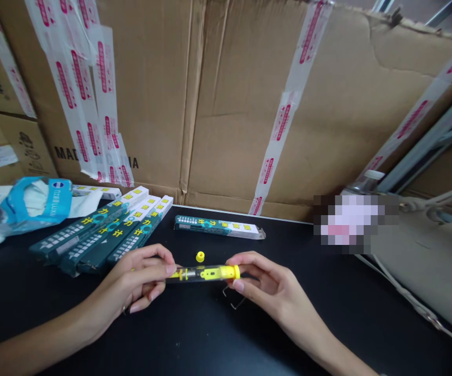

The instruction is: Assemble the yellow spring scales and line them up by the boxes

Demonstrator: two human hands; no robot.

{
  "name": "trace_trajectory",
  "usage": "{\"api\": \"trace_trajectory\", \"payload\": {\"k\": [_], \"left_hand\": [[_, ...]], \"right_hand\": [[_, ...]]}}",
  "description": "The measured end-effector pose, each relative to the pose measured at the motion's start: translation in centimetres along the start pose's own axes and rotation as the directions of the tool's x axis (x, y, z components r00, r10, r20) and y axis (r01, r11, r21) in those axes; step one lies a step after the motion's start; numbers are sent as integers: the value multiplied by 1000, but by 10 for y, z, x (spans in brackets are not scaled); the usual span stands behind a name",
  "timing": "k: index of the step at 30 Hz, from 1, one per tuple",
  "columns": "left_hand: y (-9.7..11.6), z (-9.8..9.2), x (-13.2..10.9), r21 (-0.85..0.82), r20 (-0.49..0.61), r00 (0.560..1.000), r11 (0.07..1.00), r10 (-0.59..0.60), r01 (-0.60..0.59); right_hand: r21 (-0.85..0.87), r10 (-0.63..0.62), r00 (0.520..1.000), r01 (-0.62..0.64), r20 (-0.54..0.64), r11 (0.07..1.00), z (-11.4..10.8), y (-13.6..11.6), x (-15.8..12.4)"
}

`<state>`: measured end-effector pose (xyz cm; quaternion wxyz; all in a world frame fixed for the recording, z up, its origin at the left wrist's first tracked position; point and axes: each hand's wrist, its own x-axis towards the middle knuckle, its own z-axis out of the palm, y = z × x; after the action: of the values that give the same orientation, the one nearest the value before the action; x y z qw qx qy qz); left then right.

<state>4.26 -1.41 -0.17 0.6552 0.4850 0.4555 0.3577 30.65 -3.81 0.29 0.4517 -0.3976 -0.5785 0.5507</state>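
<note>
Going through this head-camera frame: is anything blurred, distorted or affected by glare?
Head view: the left hand, right hand and clear plastic tube look sharp; a pixelated mosaic block hides something at right; wide-angle distortion skews the taped cardboard; the black tabletop shows a soft sheen.

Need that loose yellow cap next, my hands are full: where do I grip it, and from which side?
Pinch the yellow cap by its round sides, coming down from above: it sits alone on the black table, short and round, with the clear tube just in front.
</note>
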Motion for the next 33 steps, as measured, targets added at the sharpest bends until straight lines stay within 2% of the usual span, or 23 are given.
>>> {"api": "trace_trajectory", "payload": {"k": [10, 20, 23, 29, 33], "left_hand": [[-4, 0, 0, 2, -4, 1000, 1000, 25, -25], [-3, -1, -1, 57, 59, 997, 996, 58, -62], [-3, 0, -1, 64, 81, 994, 995, 72, -77], [-3, 7, -8, 75, -12, 997, 995, 72, -71], [-7, 7, -11, 60, -9, 998, 997, 58, -57]], "right_hand": [[-48, 33, 999, -34, -18, 998, -4, 4, 1], [-51, -91, 994, 89, -57, 995, -1, 4, 0], [-71, -69, 996, 65, -62, 995, 0, 6, 0], [-96, -28, 996, 19, -89, 995, 2, 10, -3], [-121, -39, 991, 23, -127, 992, 7, 11, -6]]}}
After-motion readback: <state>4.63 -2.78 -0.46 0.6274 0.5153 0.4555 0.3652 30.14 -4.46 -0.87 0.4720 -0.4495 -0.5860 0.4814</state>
